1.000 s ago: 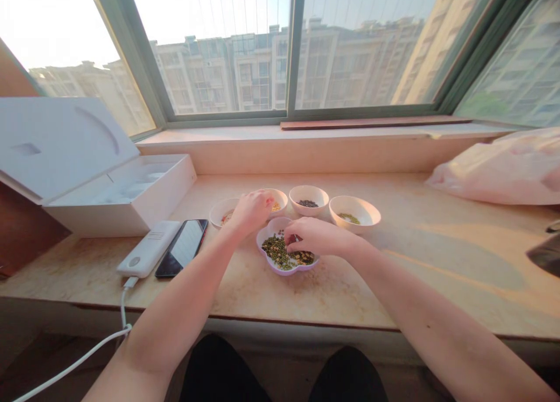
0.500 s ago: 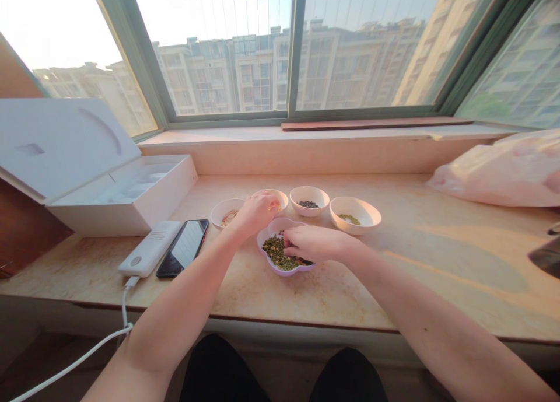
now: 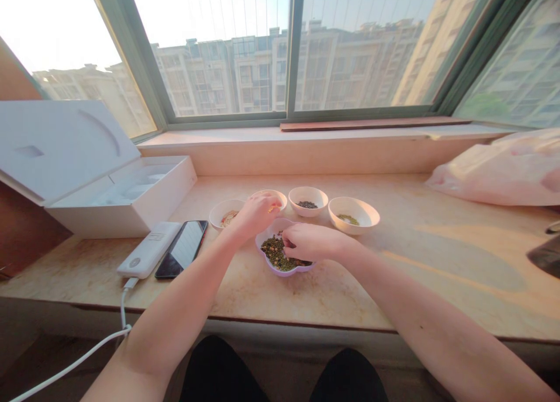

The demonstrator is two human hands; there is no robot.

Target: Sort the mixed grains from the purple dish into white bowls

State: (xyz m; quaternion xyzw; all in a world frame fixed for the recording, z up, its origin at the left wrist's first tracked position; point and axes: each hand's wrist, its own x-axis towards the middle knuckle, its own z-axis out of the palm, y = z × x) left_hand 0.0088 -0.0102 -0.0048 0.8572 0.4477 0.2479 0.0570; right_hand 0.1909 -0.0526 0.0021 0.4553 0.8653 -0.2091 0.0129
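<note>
Lilac dish (image 3: 280, 272) on table (image 3: 341, 294), centre, holding mixed beans (image 3: 275, 255). Right hand (image 3: 310, 242): fingers bent, tips down at the beans; hold not discernible. Left hand (image 3: 259, 212): fingers curled over far bowl (image 3: 284, 201); hold likewise cannot be told. Left bowl (image 3: 217, 214), dark-bean bowl (image 3: 308, 212), right bowl (image 3: 359, 227) alongside. Phone (image 3: 181, 250) farther left.

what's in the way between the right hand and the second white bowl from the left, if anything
The left hand, which covers much of the second white bowl from the left, and the far rim of the purple bowl that the right hand reaches into. Nothing else visible stands between them.
</note>
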